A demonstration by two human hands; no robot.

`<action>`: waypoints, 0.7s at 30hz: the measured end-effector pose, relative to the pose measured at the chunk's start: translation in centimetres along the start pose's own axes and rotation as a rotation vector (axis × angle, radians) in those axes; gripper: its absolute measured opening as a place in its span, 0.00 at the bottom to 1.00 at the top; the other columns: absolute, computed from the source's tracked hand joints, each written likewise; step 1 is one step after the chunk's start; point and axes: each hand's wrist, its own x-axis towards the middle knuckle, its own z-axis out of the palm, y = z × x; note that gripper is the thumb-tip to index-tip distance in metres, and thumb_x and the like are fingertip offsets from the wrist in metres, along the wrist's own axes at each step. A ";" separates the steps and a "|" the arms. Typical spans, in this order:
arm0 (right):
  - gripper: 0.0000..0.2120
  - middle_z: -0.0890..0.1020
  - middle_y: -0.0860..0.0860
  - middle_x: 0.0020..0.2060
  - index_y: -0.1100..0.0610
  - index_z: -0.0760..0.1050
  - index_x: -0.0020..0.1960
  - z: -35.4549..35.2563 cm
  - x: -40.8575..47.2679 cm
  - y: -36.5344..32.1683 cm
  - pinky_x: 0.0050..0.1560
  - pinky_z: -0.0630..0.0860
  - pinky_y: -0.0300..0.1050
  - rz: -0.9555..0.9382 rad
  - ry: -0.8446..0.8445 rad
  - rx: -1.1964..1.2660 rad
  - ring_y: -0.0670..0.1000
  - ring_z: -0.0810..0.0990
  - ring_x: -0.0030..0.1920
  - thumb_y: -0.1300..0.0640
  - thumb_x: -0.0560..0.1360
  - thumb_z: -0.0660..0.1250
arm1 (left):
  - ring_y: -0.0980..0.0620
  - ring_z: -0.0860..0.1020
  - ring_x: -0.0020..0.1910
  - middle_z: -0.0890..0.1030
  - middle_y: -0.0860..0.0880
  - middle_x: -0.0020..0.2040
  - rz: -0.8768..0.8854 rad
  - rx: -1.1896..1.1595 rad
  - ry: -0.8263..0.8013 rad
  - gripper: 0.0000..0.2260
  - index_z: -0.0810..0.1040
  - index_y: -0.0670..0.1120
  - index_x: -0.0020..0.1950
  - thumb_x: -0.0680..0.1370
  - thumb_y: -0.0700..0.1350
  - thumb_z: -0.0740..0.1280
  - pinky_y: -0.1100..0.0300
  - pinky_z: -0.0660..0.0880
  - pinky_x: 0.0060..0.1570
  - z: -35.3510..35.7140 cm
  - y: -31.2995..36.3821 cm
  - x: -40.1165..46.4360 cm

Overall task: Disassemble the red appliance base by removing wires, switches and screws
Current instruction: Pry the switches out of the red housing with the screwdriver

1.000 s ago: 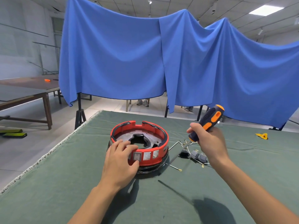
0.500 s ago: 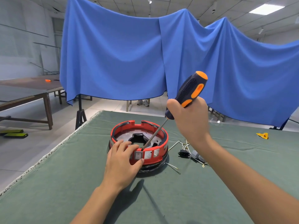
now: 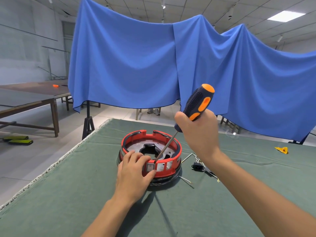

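The left hand (image 3: 132, 175) grips the round red plastic appliance base (image 3: 150, 154) to hold it steady, while the right hand (image 3: 199, 132) clenches the orange-and-black screwdriver (image 3: 198, 102), probably to pry at the small grey switch (image 3: 150, 167).

1. I see the worktop (image 3: 68, 194) covered edge to edge by a dull green cloth, with a frayed pale fringe along its left edge.
2. The red appliance base (image 3: 172, 165) sits on the cloth near the middle, a ring-shaped shell with a dark band at its foot.
3. Just right of it lie loose wires (image 3: 187, 183) and a small black socket part (image 3: 197, 166), touching the cloth, partly hidden by my right forearm.
4. Well apart, toward the far right edge, a small yellow piece (image 3: 281, 149) lies alone; I cannot tell what it is.
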 end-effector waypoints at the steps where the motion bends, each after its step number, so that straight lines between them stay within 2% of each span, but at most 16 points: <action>1: 0.12 0.76 0.58 0.24 0.61 0.66 0.28 0.1 0.1 0.0 0.27 0.70 0.45 -0.005 -0.007 -0.001 0.55 0.70 0.26 0.55 0.64 0.62 | 0.54 0.59 0.69 0.72 0.57 0.61 0.002 0.006 -0.004 0.19 0.75 0.54 0.63 0.73 0.56 0.69 0.53 0.61 0.66 0.0 0.0 0.0; 5: 0.13 0.72 0.56 0.22 0.57 0.62 0.26 0.8 0.3 -0.3 0.27 0.67 0.44 -0.041 -0.011 -0.020 0.52 0.67 0.25 0.55 0.64 0.62 | 0.54 0.58 0.70 0.71 0.56 0.62 0.004 0.039 -0.015 0.22 0.74 0.54 0.63 0.71 0.58 0.70 0.52 0.59 0.68 0.2 0.1 -0.1; 8: 0.13 0.73 0.61 0.24 0.57 0.60 0.27 1.6 0.5 -0.8 0.26 0.65 0.43 -0.070 -0.022 -0.049 0.50 0.64 0.25 0.55 0.64 0.62 | 0.54 0.57 0.70 0.70 0.56 0.63 0.000 0.053 -0.030 0.24 0.73 0.54 0.64 0.70 0.59 0.70 0.50 0.59 0.68 0.3 0.1 -0.1; 11: 0.15 0.69 0.62 0.25 0.55 0.55 0.27 2.6 1.2 -1.5 0.28 0.63 0.48 -0.075 -0.071 -0.093 0.49 0.60 0.27 0.54 0.64 0.61 | 0.54 0.57 0.69 0.71 0.56 0.62 0.004 0.058 -0.022 0.25 0.73 0.53 0.63 0.69 0.59 0.72 0.50 0.60 0.67 0.4 0.1 0.0; 15: 0.18 0.61 0.50 0.23 0.54 0.55 0.28 4.0 2.8 -1.4 0.29 0.60 0.45 -0.026 -0.120 -0.138 0.50 0.58 0.27 0.56 0.67 0.63 | 0.54 0.59 0.67 0.71 0.55 0.60 0.012 0.037 -0.018 0.24 0.74 0.52 0.61 0.68 0.58 0.73 0.51 0.62 0.65 0.5 0.0 0.1; 17: 0.16 0.64 0.49 0.24 0.55 0.58 0.29 4.6 3.8 -0.9 0.29 0.61 0.43 0.038 -0.142 -0.163 0.50 0.60 0.28 0.56 0.69 0.63 | 0.54 0.59 0.67 0.71 0.55 0.59 0.012 0.019 -0.011 0.24 0.74 0.52 0.60 0.67 0.57 0.74 0.52 0.62 0.65 0.4 0.0 0.1; 21: 0.15 0.72 0.53 0.27 0.56 0.63 0.30 5.3 5.3 0.3 0.32 0.67 0.45 0.138 -0.156 -0.185 0.52 0.66 0.29 0.53 0.70 0.63 | 0.56 0.59 0.67 0.71 0.57 0.59 0.006 0.014 -0.019 0.24 0.73 0.53 0.60 0.67 0.57 0.73 0.51 0.63 0.66 0.4 0.1 0.2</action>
